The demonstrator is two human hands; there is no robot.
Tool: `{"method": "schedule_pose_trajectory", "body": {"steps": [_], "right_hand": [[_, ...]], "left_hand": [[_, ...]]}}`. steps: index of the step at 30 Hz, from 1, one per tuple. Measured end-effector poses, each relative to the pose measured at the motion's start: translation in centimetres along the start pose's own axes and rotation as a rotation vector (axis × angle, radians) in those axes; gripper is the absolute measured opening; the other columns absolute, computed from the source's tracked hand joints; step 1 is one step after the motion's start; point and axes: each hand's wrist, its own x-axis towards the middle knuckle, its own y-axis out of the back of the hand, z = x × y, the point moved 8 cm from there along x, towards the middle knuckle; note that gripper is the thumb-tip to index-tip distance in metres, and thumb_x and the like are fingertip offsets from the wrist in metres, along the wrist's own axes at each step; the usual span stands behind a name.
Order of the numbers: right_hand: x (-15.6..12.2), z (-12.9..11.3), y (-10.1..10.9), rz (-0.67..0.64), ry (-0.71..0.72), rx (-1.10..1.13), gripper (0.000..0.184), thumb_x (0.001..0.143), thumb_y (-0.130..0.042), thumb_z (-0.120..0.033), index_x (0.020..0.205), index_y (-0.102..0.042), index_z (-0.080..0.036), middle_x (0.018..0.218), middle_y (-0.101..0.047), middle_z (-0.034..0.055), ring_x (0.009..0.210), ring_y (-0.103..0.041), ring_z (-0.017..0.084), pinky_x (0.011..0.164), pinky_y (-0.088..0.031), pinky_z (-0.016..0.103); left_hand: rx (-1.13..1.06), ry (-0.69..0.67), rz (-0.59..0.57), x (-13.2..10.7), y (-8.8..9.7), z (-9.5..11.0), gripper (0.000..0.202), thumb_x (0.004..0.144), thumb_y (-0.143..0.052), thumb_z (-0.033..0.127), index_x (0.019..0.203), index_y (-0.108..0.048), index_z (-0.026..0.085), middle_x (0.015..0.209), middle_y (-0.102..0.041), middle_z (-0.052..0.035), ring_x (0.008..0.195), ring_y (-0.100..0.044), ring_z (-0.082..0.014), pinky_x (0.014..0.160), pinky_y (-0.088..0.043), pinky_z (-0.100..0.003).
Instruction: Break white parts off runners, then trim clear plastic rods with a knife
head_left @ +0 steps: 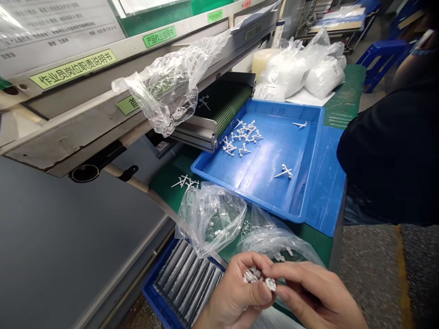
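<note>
Left fingers [254,294] cup white pieces [253,275], right fingers [295,272] pinch one (yellow label [73,69]: 作业员岗位职责说明书).

Shows two bare, unmarked human hands: a bare left hand with a compact, rounded outline [233,289], uncovered down to a plain bare wrist [206,316], and a bare right hand with slim, tapering fingers [331,294]. Has, on the left, a broad, blunt-ended thumb [252,294], full and fleshy at the base, and a shorter-looking rounded index finger [253,258]. Has, on the right, a long, smooth index finger [295,270], narrowing to a rounded tip, and a narrower-looking bare thumb [291,300], with the nail too small to describe. Widens into a smooth, gently curved back on the right hand. Runs out of view at the lower edge, cutting off both forearms and any sleeves.
</note>
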Motion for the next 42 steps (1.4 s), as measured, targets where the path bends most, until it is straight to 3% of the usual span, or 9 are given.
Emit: {"method": "schedule_pose_trajectory", "body": {"steps": [11,14,17,20,25,30,36,39,42], "right_hand": [[-0.2,-0.5,-0.1,-0.033,0.03,-0.028,0.026,0.083,-0.053,-0.012,0.107,-0.053,-0.024,0.078,-0.072,-0.0004,0.066,-0.068,0.014,0.059,-0.052,0.02],[0.1,-0.2,0.1,-0.019,0.017,-0.042,0.016,0.084,-0.053,-0.018,0.099,-0.057,-0.022,0.064,-0.067,-0.0027,0.049,-0.061,0.011,0.05,-0.049,0.019],[1.4,1.9,0.1,-0.001,-0.146,-0.063,0.012,0.087,-0.049,-0.026,0.09,-0.059,-0.021,0.045,-0.05,-0.007,0.035,-0.045,0.009,0.037,-0.038,0.019],[3.7,3.5,-0.8,-0.043,-0.247,-0.123,0.017,0.088,-0.047,-0.025,0.094,-0.061,-0.019,0.048,-0.048,-0.006,0.041,-0.047,0.01,0.041,-0.038,0.019],[6.4,2.8,-2.1,-0.136,-0.193,-0.2,0.028,0.089,-0.043,-0.02,0.114,-0.053,-0.018,0.068,-0.065,0.0004,0.058,-0.06,0.013,0.052,-0.044,0.021],[4.1,0.9,-3.1,-0.287,-0.025,-0.252,0.016,0.089,-0.041,-0.02,0.08,-0.055,-0.02,0.067,-0.064,-0.0003,0.056,-0.06,0.012,0.05,-0.04,0.021],[1.8,1.2,-4.4,-0.204,0.048,-0.425,0.014,0.087,-0.045,-0.021,0.073,-0.048,-0.02,0.062,-0.063,-0.0024,0.049,-0.059,0.013,0.044,-0.033,0.025],[2.0,1.1,-4.2,-0.167,0.063,-0.4,0.017,0.089,-0.04,-0.017,0.075,-0.049,-0.02,0.062,-0.062,-0.0022,0.05,-0.059,0.012,0.045,-0.033,0.024],[2.6,0.6,-3.4,-0.145,0.096,-0.409,0.018,0.09,-0.038,-0.016,0.078,-0.051,-0.019,0.059,-0.058,-0.0023,0.048,-0.057,0.012,0.045,-0.032,0.023]], "left_hand": [[0.051,-0.036,0.03,-0.1,0.0,0.2,0.028,0.048,-0.084,0.017,0.065,-0.062,0.013,0.07,-0.057,0.0,0.065,-0.053,-0.0092,0.061,-0.036,-0.019],[0.039,-0.025,0.037,0.0,0.3,0.1,0.028,0.05,-0.084,0.018,0.07,-0.064,0.013,0.068,-0.057,0.0006,0.054,-0.05,-0.0052,0.051,-0.035,-0.015],[-0.023,-0.042,0.159,0.0,1.6,0.3,0.018,0.066,-0.075,0.02,0.078,-0.066,0.011,0.065,-0.058,0.0003,0.048,-0.046,-0.0024,0.043,-0.031,-0.012],[-0.111,-0.063,0.312,0.0,2.7,0.4,0.014,0.077,-0.065,0.021,0.084,-0.068,0.009,0.075,-0.065,-0.0048,0.067,-0.058,-0.0089,0.06,-0.044,-0.017],[-0.287,-0.073,0.311,0.0,2.2,0.9,0.029,0.088,-0.048,0.027,0.082,-0.069,0.009,0.077,-0.069,-0.008,0.076,-0.063,-0.0143,0.081,-0.046,-0.028],[-0.323,-0.114,0.331,-0.3,2.3,2.2,0.041,0.092,-0.036,0.032,0.092,-0.067,0.005,0.09,-0.068,-0.0131,0.083,-0.064,-0.0167,0.081,-0.047,-0.027],[-0.225,-0.157,0.337,-0.4,2.1,2.4,0.038,0.089,-0.041,0.031,0.094,-0.066,0.003,0.105,-0.065,-0.0184,0.11,-0.055,-0.0259,0.101,-0.034,-0.034],[-0.082,-0.183,0.322,-0.6,2.0,2.5,0.027,0.086,-0.049,0.026,0.092,-0.067,0.007,0.105,-0.065,-0.0149,0.108,-0.055,-0.023,0.098,-0.036,-0.03],[0.102,-0.193,0.328,-1.0,2.6,2.7,0.015,0.08,-0.06,0.024,0.083,-0.066,0.011,0.078,-0.065,-0.0064,0.074,-0.06,-0.0124,0.07,-0.045,-0.02]]}}
